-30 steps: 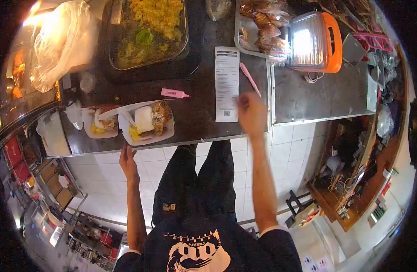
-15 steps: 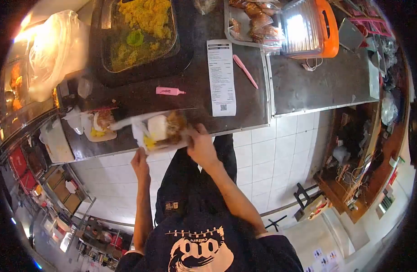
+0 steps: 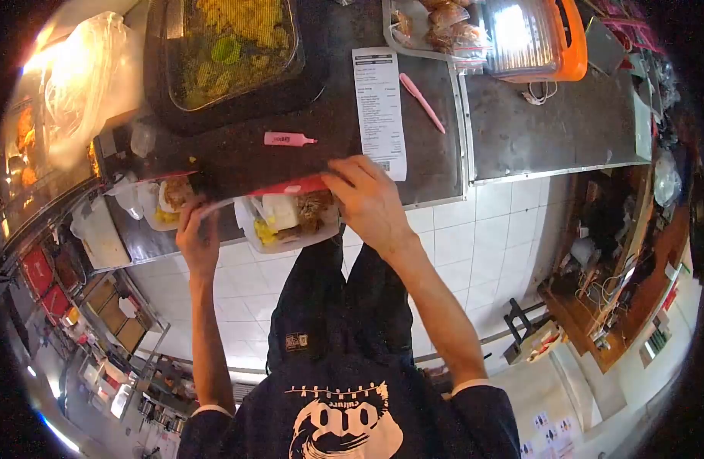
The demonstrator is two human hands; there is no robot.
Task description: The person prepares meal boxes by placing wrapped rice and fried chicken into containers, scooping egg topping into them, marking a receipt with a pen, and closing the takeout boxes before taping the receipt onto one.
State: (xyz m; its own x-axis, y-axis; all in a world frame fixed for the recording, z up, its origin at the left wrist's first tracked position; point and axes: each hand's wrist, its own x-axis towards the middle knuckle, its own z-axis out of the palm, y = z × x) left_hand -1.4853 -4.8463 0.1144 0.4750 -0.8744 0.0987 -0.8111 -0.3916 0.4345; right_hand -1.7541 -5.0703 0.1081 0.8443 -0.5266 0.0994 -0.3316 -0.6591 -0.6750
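A white takeaway box [image 3: 246, 227] stands in front of me at the counter's near edge, with a white block of rice [image 3: 279, 210], brown fried food [image 3: 312, 208] and a yellow portion inside. Its raised lid [image 3: 291, 186], red along the side that shows, slants across the far side of the box. My right hand [image 3: 369, 203] grips the lid's right end, fingers curled over it. At the lid's left end, my left hand [image 3: 199, 236] pinches the pale edge. Beyond that hand sits a second box [image 3: 159, 220] with similar food, partly hidden.
On the dark counter lie a pink highlighter [image 3: 288, 139], a printed receipt [image 3: 380, 115] and a pink pen [image 3: 422, 102]. Farther back are a clear tub of yellow food [image 3: 237, 65], a tray of bagged food [image 3: 436, 27] and an orange-edged container [image 3: 536, 42]. White floor tiles show below the counter.
The box's lid has come up and its red side now shows. My right hand has moved up onto the lid, and my left hand has shifted left and up to its other end.
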